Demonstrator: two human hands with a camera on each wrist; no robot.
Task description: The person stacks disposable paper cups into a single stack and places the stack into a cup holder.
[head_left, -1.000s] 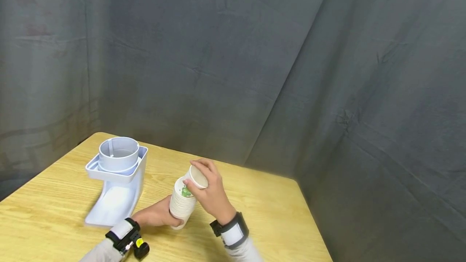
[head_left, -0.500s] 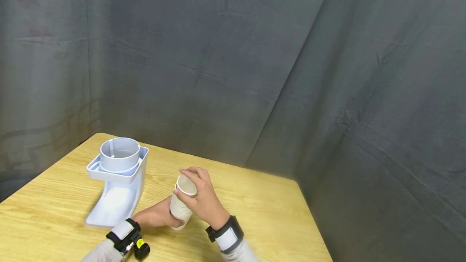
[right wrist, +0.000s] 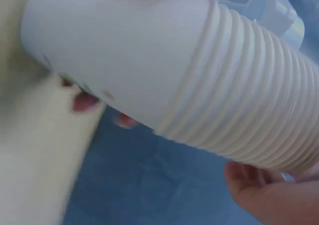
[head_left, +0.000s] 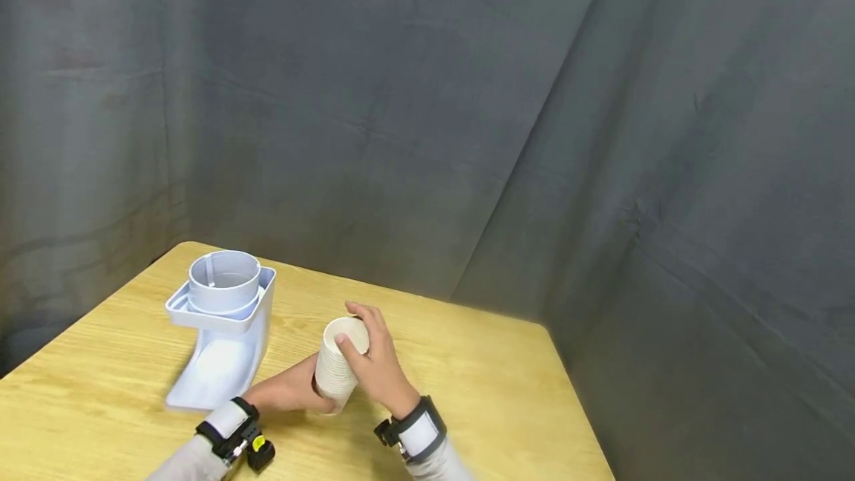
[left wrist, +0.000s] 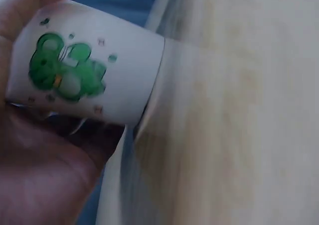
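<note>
A tall stack of nested white paper cups point(head_left: 336, 370) is held at a slant over the table in the head view. My left hand point(head_left: 294, 390) grips its lower end. At the upper end my right hand point(head_left: 384, 371) holds the rims, its thumb over the mouth of the top cup. The left wrist view shows the bottom cup point(left wrist: 89, 65) with a printed green bear, inside the curl of the left hand. Close up in the right wrist view, the stacked rims point(right wrist: 244, 85) lie side by side, with the right hand's fingers point(right wrist: 279, 200) under the top end.
To the left on the wooden table point(head_left: 494, 399) stands a pale blue plastic piece point(head_left: 217, 362) with a curved chute. A round tube point(head_left: 225, 284) sits in its square top tray. Grey cloth point(head_left: 374, 125) hangs behind and to the right of the table.
My right hand has come down and left with a cup, which now sits nested on top of the stack. The left hand keeps its grip and has barely moved.
</note>
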